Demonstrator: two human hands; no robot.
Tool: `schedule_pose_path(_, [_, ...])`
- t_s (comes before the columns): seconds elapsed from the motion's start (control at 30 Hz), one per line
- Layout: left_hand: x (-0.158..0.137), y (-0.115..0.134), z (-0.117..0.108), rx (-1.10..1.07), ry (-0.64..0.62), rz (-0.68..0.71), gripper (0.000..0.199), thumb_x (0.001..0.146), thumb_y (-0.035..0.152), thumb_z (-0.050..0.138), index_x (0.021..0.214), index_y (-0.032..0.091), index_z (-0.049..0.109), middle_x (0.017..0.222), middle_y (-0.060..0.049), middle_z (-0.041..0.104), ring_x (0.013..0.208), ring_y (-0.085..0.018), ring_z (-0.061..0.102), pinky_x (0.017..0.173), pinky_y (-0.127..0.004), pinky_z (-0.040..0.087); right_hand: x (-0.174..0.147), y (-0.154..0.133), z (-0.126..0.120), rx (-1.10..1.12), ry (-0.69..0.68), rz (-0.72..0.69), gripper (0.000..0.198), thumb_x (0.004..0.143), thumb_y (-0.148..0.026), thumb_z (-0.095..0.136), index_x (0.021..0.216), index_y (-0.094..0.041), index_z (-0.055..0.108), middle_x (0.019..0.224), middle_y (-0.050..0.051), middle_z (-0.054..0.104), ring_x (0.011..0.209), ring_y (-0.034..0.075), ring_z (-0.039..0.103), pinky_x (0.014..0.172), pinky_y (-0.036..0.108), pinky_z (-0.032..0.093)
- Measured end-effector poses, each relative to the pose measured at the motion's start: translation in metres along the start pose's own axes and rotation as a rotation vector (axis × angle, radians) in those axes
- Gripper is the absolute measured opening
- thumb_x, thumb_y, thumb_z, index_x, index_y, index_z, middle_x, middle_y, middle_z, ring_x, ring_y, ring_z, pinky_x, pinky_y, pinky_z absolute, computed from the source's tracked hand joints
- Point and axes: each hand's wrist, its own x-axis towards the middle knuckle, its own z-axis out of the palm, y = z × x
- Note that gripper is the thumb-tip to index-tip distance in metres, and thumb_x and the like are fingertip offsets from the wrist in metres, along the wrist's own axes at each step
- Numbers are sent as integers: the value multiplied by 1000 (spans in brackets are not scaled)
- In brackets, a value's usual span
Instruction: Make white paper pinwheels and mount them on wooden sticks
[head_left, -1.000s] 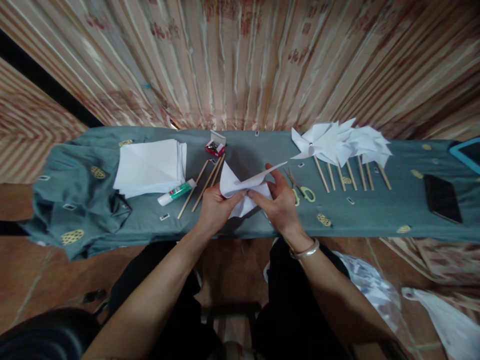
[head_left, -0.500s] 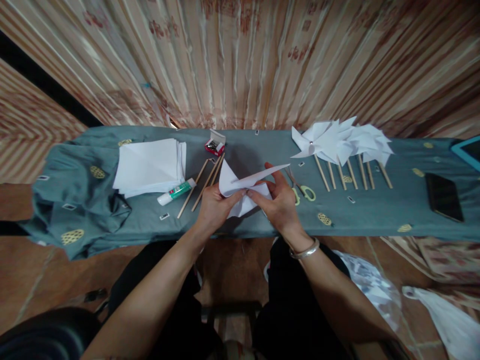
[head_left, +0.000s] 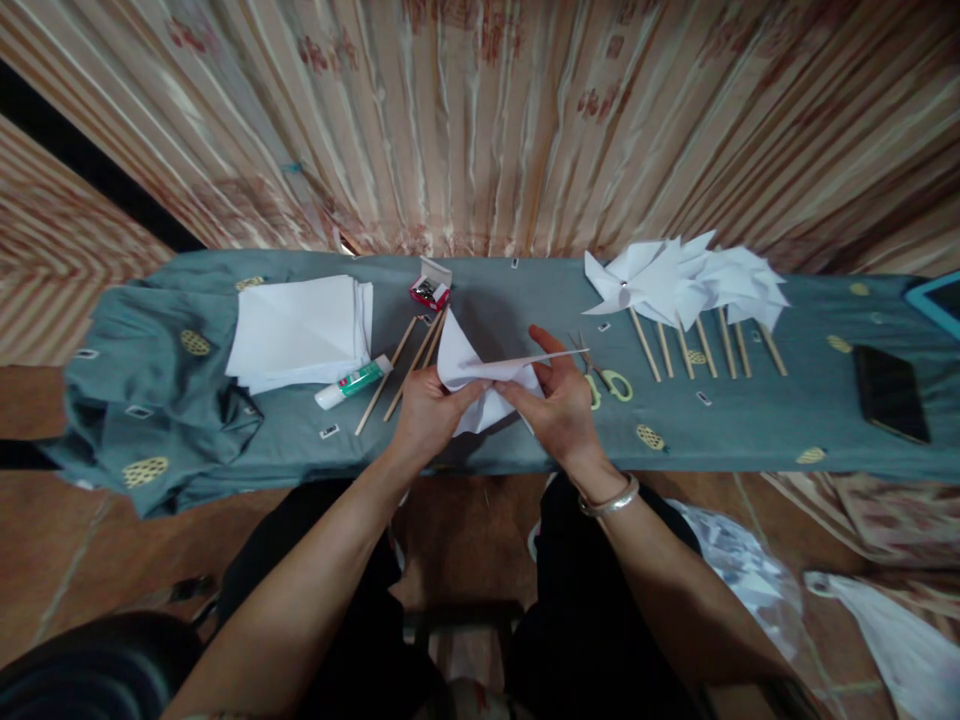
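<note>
Between my hands is a white paper pinwheel (head_left: 463, 366), its blades curled toward the middle and one corner pointing up. My left hand (head_left: 429, 412) grips its left side, thumb pressed near the centre. My right hand (head_left: 556, 405) pinches it from the right, thumb also near the centre and index finger stretched out behind. Whether a pin or glue is at the centre cannot be seen under the thumbs. Wooden sticks (head_left: 405, 388) lie just left of my left hand, and scissors with light green handles (head_left: 616, 386) lie just right of my right hand.
A stack of white paper (head_left: 296, 330) lies at the left, with a glue stick (head_left: 352, 382) at its corner. Behind the sticks stands an opened small red box (head_left: 430, 292). Several finished pinwheels on sticks (head_left: 675, 285) lie at the right, then a phone (head_left: 891, 393) and a blue-edged tablet (head_left: 937, 305).
The paper blade on the right has tipped lower and its point has shifted right and down. Both hands stay in nearly the same place, still holding the pinwheel.
</note>
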Motion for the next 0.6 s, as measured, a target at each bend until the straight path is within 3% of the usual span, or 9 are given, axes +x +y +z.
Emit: schedule_pose_path(0.6, [0,-1,1,-3,31,3,18,65,32,75,72,15,75,70,-2,74,65,-18,66,58,-26,52,0,-4,0,71,14,49,74,70,-36,76,136,-20,45,83,4,74,73,26,70,67,41,58])
